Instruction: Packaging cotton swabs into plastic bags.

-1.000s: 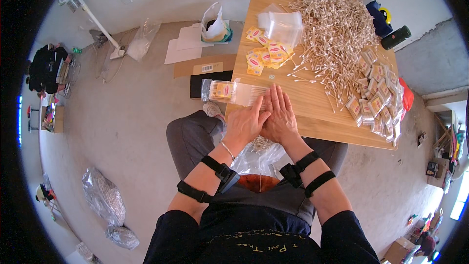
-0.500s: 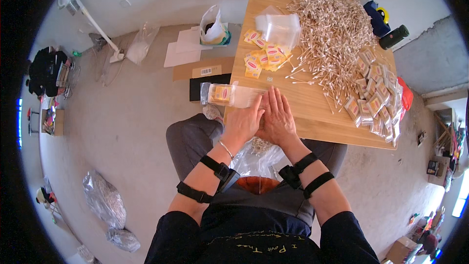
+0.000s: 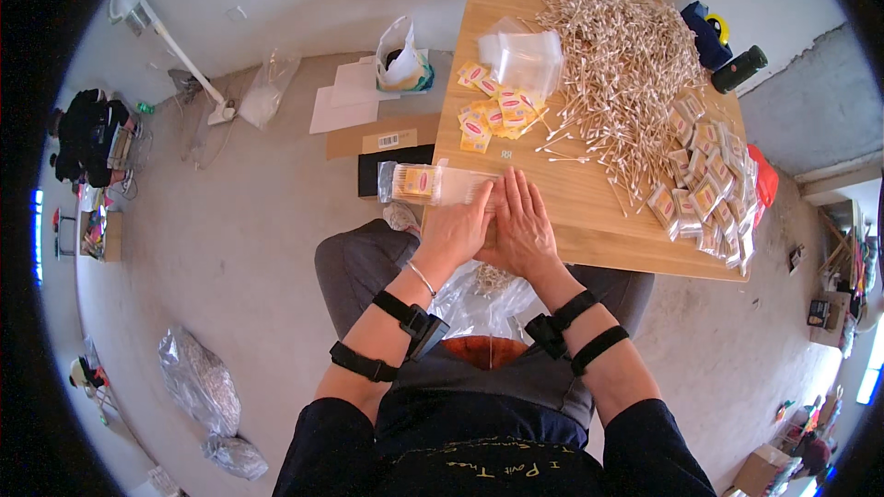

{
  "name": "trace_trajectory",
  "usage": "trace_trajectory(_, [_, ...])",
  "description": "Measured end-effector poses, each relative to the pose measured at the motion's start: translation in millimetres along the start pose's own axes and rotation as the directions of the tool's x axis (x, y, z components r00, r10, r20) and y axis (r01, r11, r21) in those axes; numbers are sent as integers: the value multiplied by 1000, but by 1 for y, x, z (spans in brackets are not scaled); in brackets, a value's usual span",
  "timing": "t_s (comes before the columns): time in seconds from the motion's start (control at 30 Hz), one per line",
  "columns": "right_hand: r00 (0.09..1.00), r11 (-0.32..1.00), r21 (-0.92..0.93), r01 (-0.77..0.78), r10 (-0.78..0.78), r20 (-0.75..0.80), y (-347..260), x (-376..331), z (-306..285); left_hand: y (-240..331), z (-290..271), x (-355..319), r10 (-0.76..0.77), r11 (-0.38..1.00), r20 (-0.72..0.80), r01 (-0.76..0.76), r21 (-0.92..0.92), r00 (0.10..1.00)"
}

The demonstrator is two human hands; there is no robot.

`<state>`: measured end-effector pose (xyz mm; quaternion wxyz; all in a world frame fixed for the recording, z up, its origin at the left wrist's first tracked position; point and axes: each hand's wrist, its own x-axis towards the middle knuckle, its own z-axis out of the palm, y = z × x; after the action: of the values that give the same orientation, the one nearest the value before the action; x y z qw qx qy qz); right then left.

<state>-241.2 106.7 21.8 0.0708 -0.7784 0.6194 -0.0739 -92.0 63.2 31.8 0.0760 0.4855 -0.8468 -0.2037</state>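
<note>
Light brown tabletop [image 3: 589, 212], pale stick pile [image 3: 617, 64], yellow-and-red labels [image 3: 493, 115], clear bag [image 3: 433, 184], grey floor [image 3: 239, 248].

Black sleeves pushed up, black straps on both forearms, a thin bracelet, grey trousers.

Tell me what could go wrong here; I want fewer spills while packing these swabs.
The filled clear packet juts past the table edge by the left hand, so it could slip to the floor. The loose swab pile spreads close to the right hand; a sweep might scatter sticks.
</note>
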Motion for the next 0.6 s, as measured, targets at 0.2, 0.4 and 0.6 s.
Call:
trace_trajectory(0.2, [1000,999,32,-4,4,-14,0,1,2,2,-2,0,-29,1000,26,29,13,999])
trace_trajectory(0.4, [999,997,64,-29,28,17,-1,1,-2,1,0,1,-22,999,30,21,41,999])
trace_trajectory(0.6, [999,998,52,-26,27,-21,-3,-3,4,-1,11,1,26,998,-113,-19,62,993])
